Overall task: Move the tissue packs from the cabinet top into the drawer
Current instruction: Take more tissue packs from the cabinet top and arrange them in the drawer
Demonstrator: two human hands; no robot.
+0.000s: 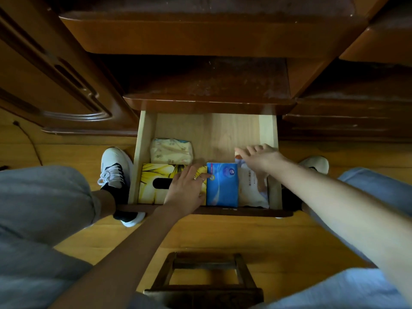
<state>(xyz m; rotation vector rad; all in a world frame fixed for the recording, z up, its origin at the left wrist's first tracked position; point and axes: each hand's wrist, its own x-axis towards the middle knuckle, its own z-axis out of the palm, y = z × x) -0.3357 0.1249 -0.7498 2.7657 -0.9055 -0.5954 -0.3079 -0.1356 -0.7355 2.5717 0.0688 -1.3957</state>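
The pale wooden drawer [145,134] is pulled out below the dark cabinet top [207,79]. Inside lie a cream tissue pack [171,151] at the back left, a yellow tissue box [153,172] at the front left, a blue tissue pack [221,186] in the middle and a white pack [254,190] at the right. My left hand [187,188] rests flat on the yellow box, fingertips touching the blue pack's left edge. My right hand [260,157] lies with straight fingers on the far end of the white pack.
A dark wooden stool [204,279] stands below me on the yellow wood floor. My knees and white shoes [116,168] flank the drawer. A carved cabinet door [55,85] is at the left, further drawers at the right. A black cable [29,139] trails on the floor at the left.
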